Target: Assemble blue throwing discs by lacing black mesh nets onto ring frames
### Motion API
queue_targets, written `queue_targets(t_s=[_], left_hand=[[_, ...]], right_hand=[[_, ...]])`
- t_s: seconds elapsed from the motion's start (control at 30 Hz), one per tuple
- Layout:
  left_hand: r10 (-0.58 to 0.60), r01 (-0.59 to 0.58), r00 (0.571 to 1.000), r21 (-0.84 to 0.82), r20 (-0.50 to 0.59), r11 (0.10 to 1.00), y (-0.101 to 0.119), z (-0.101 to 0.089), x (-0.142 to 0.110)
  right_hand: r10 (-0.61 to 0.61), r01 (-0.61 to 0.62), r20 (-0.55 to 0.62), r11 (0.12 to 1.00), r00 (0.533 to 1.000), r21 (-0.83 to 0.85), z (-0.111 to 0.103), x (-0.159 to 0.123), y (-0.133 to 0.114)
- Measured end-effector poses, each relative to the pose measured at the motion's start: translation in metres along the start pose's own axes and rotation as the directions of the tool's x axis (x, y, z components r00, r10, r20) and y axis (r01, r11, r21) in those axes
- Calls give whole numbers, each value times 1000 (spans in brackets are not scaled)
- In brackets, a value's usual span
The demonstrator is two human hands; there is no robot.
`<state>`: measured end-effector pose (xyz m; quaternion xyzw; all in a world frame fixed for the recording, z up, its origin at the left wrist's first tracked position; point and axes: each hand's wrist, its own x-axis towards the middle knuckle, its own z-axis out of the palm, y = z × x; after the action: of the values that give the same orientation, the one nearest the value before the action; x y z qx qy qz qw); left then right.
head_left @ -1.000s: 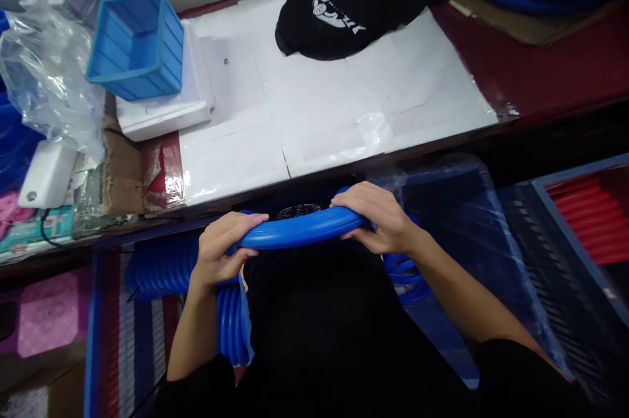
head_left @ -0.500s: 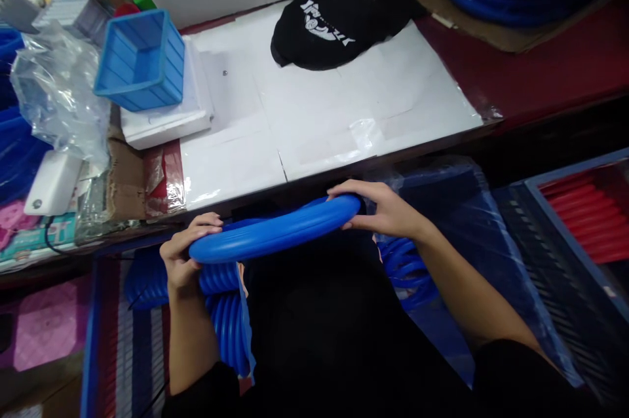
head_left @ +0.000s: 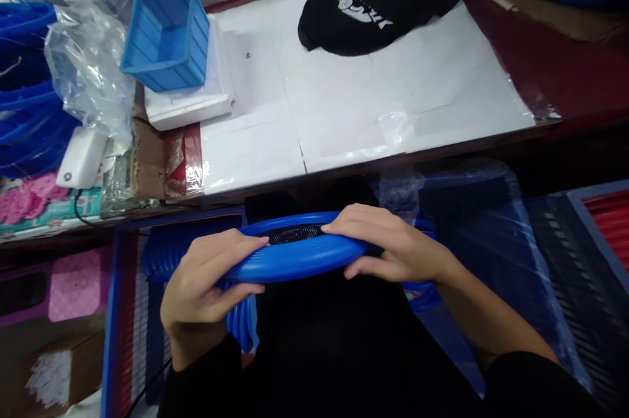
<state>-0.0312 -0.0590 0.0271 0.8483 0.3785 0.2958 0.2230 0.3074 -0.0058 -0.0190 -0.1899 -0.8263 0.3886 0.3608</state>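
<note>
"Left hand (head_left: 201, 280), right hand (head_left: 393, 244): how are they set?"

"Each is partly closed on its end of the blue ring (head_left: 295, 264), fingers above, thumbs low (the right thumb's contact I can't confirm). It lies between them, just below the worktop (head_left: 270, 143) edge."

"Handling advice?"

"I'd match pressure at both ends and support the underside, to limit twisting."

"Containers?"

"Red ridged pieces (head_left: 610, 218) lie in the far-right crate (head_left: 595, 236); white bits (head_left: 49, 379) show in a cardboard box (head_left: 89, 362). One light-blue bin (head_left: 164, 71) rests on a white box (head_left: 191, 110)."
</note>
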Motion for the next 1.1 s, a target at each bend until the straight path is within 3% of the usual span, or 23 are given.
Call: queue_targets(t_s=[0.13, 0.33, 0.53, 0.73, 0.93, 1.1], left_hand=[[-34, 34, 999, 19, 10, 999, 12, -5, 0], [-100, 86, 989, 123, 113, 989, 23, -15, 2], [-191, 188, 976, 39, 107, 981, 23, -12, 4], [-199, 209, 962, -34, 189, 977, 24, -13, 14], [-200, 201, 978, -25, 56, 979, 29, -6, 18], [-227, 227, 974, -14, 3, 974, 28, 0, 14]], right_hand=[[-4, 4, 30, 1000, 1000, -4, 6, 6, -7], [35, -34, 34, 999, 999, -13, 15, 13, -10], [69, -64, 79, 996, 994, -69, 12, 26, -17], [51, -37, 150, 995, 987, -98, 12, 38, -21], [70, -53, 88, 983, 994, -177, 15, 44, -22], [10, -11, -6, 976, 1000, -215, 21, 44, -17]])
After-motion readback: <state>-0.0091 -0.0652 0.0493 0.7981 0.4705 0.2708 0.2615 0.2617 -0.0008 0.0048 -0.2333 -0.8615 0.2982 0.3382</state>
